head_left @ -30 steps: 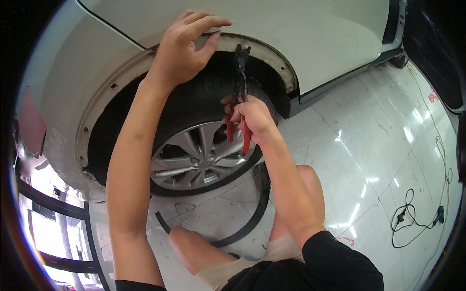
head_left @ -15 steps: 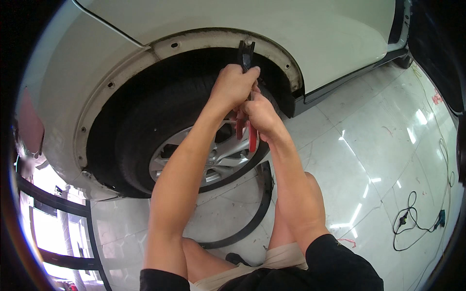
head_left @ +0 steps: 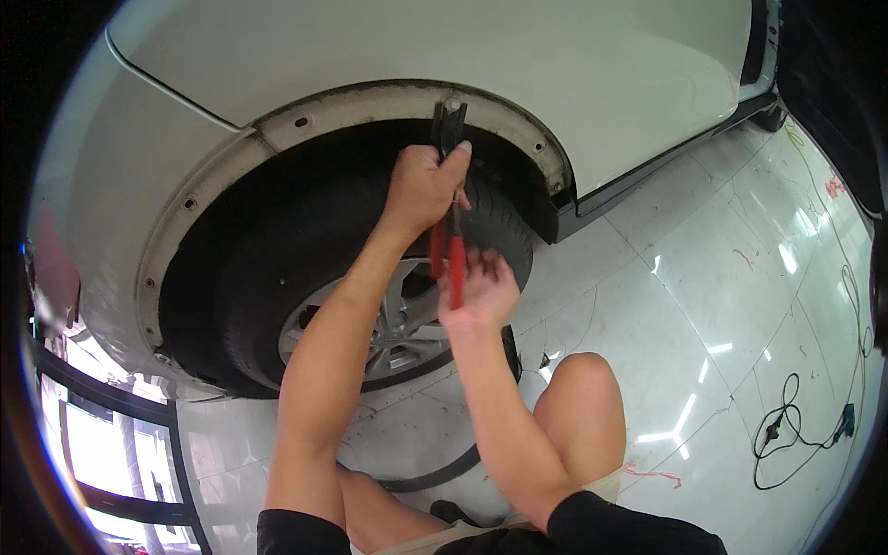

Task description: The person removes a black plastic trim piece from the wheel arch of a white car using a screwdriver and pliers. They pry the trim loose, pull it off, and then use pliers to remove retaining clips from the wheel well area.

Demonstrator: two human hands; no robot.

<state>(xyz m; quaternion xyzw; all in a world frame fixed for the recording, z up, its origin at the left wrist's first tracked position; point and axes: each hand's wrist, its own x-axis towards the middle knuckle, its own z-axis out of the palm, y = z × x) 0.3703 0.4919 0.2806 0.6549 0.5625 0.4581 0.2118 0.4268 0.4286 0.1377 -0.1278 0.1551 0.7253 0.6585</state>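
Observation:
My left hand [head_left: 413, 190] is closed round the upper part of a pair of red-handled clip-removal pliers [head_left: 458, 259]. Their black forked jaws point up and lie against the bare wheel-arch lip [head_left: 370, 104], at a light-coloured fastener near its top. Lower down, my right hand [head_left: 486, 294] rests by the red handles with its palm turned up and fingers spread, not wrapped round them. Behind both hands are the black tyre [head_left: 250, 240] and silver alloy wheel [head_left: 393, 319].
Several holes and fasteners dot the arch lip of the pale car body [head_left: 416, 46]. A curved black trim strip [head_left: 435, 476] lies on the tiled floor below the wheel. To the right lies a black cable [head_left: 784, 435] with a plug.
My right hand has loosened from beside the left hand and moved down to the red handles, its fingers opening. The pliers' jaws stay by the top of the arch. My view has shifted slightly.

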